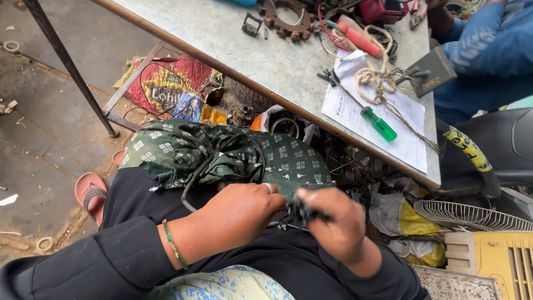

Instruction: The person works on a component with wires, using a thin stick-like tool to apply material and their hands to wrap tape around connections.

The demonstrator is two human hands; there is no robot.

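Small black part [302,211], blurred, pinched between both hands over the lap, below the desk [266,61] edge. Right hand [333,222] clenched around it; left hand [244,214] closed against it, fingers curled. Green patterned cloth [222,155] lies on knees just beyond. Green-handled screwdriver [379,124] on desk.

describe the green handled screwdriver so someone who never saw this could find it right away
Look at the grey metal table in the upper part of the view, then at the white printed paper sheet near its right end. The translucent green-handled screwdriver lies on that sheet beside the tangled beige rope; the nearby pink-handled tool is further back.
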